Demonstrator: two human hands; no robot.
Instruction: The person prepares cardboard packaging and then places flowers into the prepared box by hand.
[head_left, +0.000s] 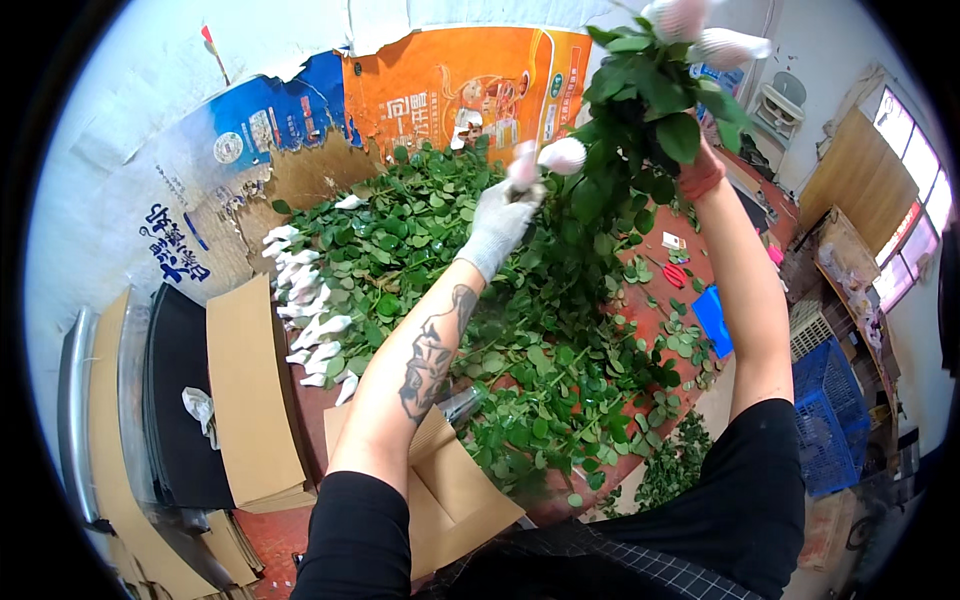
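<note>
My left hand [503,222], in a pale grey glove, is closed around a leafy rose stem just below a white-sleeved bud [562,156]; another blurred bud shows beside it. Raised at the upper right, my right hand [703,172] grips a bunch of roses [650,100] by the stems. A reddish glove shows at its wrist, and leaves cover most of its fingers. Some buds of the bunch [735,47] wear white net sleeves. Beneath both hands spreads a thick pile of leafy stems [410,215], with a row of white-sleeved buds [300,290] along its left side.
Brown cardboard sheets [250,390] and black sheets [180,400] stand at the left. An open cardboard box [450,490] lies close to my body. Red scissors [674,274] and a blue flat item [712,322] lie on the red table [640,310]. Blue crates [830,420] stand at right.
</note>
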